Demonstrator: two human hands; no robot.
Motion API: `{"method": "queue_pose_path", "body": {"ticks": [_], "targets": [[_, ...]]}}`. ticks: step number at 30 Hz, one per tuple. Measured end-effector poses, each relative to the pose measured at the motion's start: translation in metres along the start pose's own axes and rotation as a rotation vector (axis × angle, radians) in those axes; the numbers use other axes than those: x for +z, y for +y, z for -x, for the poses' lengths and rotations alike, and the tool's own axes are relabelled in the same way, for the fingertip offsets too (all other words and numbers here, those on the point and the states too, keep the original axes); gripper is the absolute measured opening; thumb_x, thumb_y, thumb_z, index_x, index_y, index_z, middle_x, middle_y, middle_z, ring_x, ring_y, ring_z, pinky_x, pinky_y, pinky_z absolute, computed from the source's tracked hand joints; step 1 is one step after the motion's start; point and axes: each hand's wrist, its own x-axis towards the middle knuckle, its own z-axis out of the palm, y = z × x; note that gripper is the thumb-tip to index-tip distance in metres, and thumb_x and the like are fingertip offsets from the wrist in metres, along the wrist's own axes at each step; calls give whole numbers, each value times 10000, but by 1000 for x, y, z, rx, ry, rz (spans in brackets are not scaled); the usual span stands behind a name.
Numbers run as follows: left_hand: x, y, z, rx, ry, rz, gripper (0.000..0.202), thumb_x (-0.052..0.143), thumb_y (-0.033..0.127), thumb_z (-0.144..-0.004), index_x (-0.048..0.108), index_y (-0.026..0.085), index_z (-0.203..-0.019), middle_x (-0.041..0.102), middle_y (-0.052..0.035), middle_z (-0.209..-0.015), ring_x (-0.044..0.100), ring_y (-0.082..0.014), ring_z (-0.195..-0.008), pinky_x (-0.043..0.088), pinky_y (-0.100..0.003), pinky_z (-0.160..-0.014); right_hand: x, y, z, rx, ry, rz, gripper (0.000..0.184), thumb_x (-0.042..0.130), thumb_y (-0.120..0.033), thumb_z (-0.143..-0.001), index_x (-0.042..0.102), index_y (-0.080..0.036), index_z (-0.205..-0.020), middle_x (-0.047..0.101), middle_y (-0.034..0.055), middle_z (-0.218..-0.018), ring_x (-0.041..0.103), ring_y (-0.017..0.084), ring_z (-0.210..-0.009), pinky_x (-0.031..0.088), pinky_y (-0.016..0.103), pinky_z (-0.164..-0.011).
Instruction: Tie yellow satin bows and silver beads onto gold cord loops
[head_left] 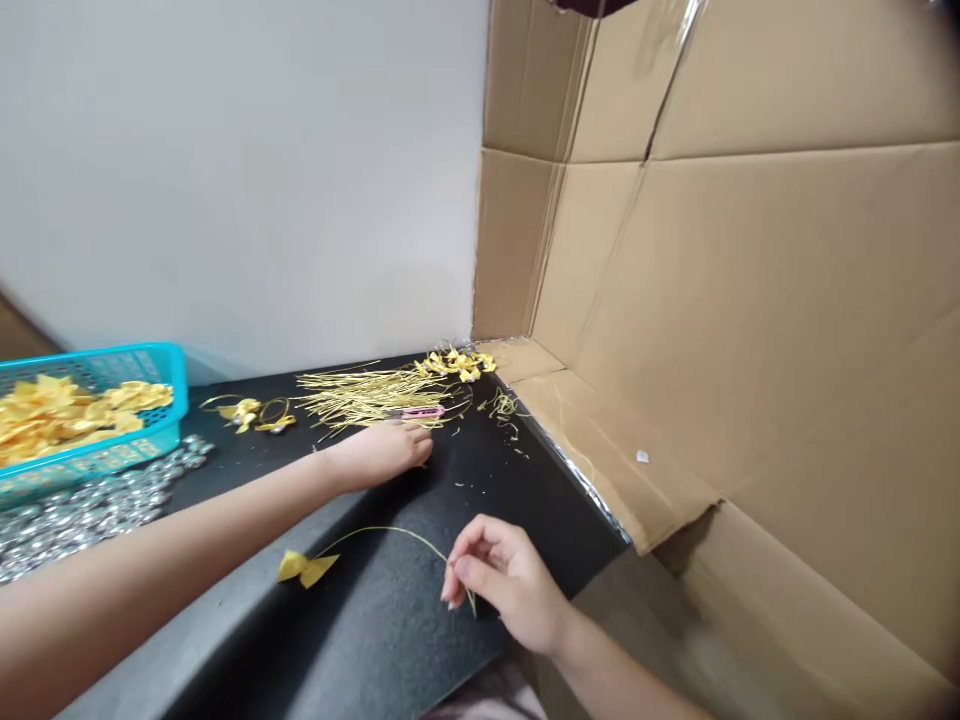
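Note:
A thin yellow wire (390, 528) is pinched between the thumb and fingers of my right hand (514, 580). It arches left to a yellow ribbon bow (307, 568) at its other end, just above the black tabletop. My left hand (386, 450) reaches low over the table with its fingers bent down, and their tips are mostly hidden. Right behind that hand is a small tool with a pink handle (424, 412), perhaps a cutter, at the front of a pile of straight yellow wires (360, 395).
At left, a turquoise basket (180, 390) holds yellow ribbon bows, with many silver gems (112, 510) in front. Two looped bow pieces (259, 413) lie near it. Finished-looking bows (457, 362) and wire scraps (504, 403) sit at the back. Cardboard (750, 330) walls the right side.

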Motion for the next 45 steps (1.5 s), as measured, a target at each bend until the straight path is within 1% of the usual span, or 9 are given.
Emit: {"method": "queue_pose_path", "body": {"ticks": [6, 10, 14, 18, 24, 30, 36, 40, 45], "targets": [[14, 16, -111, 2, 15, -15, 125, 644, 148, -777, 652, 197, -663, 675, -53, -674, 630, -202, -677, 434, -275, -679, -6, 4, -4, -31, 75, -60, 334, 755, -456, -693, 576, -176, -722, 629, -4, -581, 553, 112, -501, 463, 259, -553], [-15, -3, -124, -62, 121, -62, 294, 491, 66, -834, 699, 213, -981, 711, -102, -1060, 624, -240, -983, 431, -342, -874, -8, 9, -3, -26, 90, -44, 315, 728, -461, -713, 570, -190, -737, 634, 6, -594, 563, 135, -520, 465, 284, -570], [-50, -21, -68, -157, 213, -99, 289, 536, 240, -858, 657, 216, -1119, 499, -125, -1403, 498, -312, -1193, 353, -487, -1007, -6, 4, 0, -123, 123, 286, 99, 633, -277, -798, 612, -190, -757, 675, 61, -854, 608, 180, -799, 459, 318, -751], [-67, -6, 30, -218, 138, -32, 248, 567, 400, -850, 692, 237, -988, 670, -81, -1079, 601, -258, -1008, 449, -381, -903, -14, -8, -4, -211, 126, 747, 90, 614, -139, -752, 616, -203, -689, 632, 29, -823, 567, 192, -857, 420, 332, -814], [-46, 63, 160, -520, 106, 168, 275, 670, 412, -760, 701, 305, -1011, 695, -6, -1034, 651, -229, -918, 507, -276, -819, -45, -26, -18, -91, 171, 1191, 133, 540, -130, -781, 626, -200, -706, 646, 6, -729, 563, 167, -740, 385, 301, -718], [-28, 65, 205, -662, 216, 175, 215, 641, 403, -775, 714, 307, -952, 732, -3, -1000, 667, -242, -912, 521, -321, -827, -63, -44, -29, 20, 280, 1551, 117, 550, -198, -814, 578, -190, -701, 620, -17, -647, 553, 142, -625, 361, 291, -679], [-60, 10, 172, -848, 554, 7, 199, 572, 380, -826, 669, 210, -789, 742, -18, -825, 658, -234, -792, 477, -326, -719, -37, -61, -118, -205, 63, 1705, 122, 538, -253, -866, 626, -191, -923, 677, 43, -916, 606, 187, -884, 405, 294, -771], [-65, -20, 118, -701, 559, 52, 210, 557, 346, -836, 686, 184, -802, 749, -46, -842, 653, -181, -751, 479, -269, -685, -8, -52, -191, -223, -86, 1736, 153, 584, -290, -866, 667, -184, -938, 667, 87, -1089, 564, 239, -1082, 398, 338, -882], [-69, -27, 28, -548, 529, 68, 200, 550, 250, -830, 717, 142, -813, 749, -69, -784, 648, -162, -702, 474, -255, -665, -2, -35, -218, -102, -152, 1750, 110, 654, -281, -830, 688, -176, -834, 689, 76, -983, 618, 248, -993, 430, 415, -898]]}}
